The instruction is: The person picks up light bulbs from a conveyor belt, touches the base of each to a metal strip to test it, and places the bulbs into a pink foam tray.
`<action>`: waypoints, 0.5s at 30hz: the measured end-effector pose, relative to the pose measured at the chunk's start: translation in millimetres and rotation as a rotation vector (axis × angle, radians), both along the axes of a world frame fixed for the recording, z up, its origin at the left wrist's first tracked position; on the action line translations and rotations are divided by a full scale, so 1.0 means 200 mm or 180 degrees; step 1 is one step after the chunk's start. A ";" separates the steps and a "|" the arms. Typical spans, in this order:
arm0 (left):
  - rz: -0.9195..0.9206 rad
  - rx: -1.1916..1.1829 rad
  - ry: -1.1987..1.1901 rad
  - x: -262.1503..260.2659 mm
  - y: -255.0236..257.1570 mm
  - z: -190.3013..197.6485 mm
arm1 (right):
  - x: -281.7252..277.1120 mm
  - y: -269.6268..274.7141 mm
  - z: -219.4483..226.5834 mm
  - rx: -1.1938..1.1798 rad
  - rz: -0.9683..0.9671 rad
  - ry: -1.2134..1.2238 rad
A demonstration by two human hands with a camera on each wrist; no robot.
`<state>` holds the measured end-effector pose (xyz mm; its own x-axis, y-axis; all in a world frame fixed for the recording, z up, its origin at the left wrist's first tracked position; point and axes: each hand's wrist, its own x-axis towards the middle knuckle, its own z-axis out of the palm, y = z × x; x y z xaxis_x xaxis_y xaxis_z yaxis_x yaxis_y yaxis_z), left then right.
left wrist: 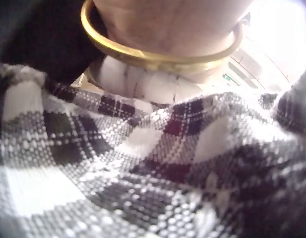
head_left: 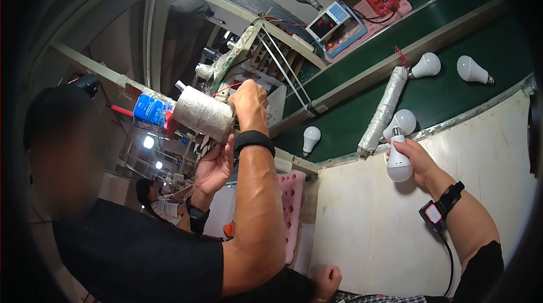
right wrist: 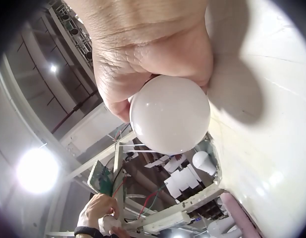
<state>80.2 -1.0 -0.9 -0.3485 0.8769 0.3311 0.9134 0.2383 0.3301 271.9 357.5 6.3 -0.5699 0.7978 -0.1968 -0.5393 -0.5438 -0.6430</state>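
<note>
In the head view my right hand [head_left: 417,160] grips a white LED bulb [head_left: 399,168] with the metal screw base up and the round dome down. The right wrist view shows the bulb's dome [right wrist: 170,115] below the palm, the fingers mostly hidden behind it. Another bulb [head_left: 404,120] lies just past my fingertips, beside a foil-wrapped bar [head_left: 384,112]. My left hand [head_left: 326,281] rests idle at the near table edge, loosely curled and holding nothing. Its gold bracelet [left wrist: 158,59] shows in the left wrist view, above checked cloth [left wrist: 143,163].
More bulbs [head_left: 425,65] lie on the green conveyor belt [head_left: 350,91] beyond the white tabletop [head_left: 362,218]. A meter [head_left: 328,22] stands farther back. At left, another person [head_left: 249,105] works at a wrapped cylinder [head_left: 203,113]. A pink foam tray [head_left: 291,212] borders the tabletop.
</note>
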 end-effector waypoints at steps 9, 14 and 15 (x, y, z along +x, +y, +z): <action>0.0155 -0.0229 -0.0372 0.00 -0.01 0.02 | 0.00 0.00 -0.01 -0.0191 -0.0123 0.0141; 0.0240 -0.0175 -0.0454 -0.02 -0.03 -0.01 | -0.01 0.00 -0.03 -0.0141 -0.0186 0.0464; 0.0273 -0.0197 -0.0513 -0.02 -0.03 -0.01 | -0.02 0.00 -0.02 -0.0211 -0.0218 0.0526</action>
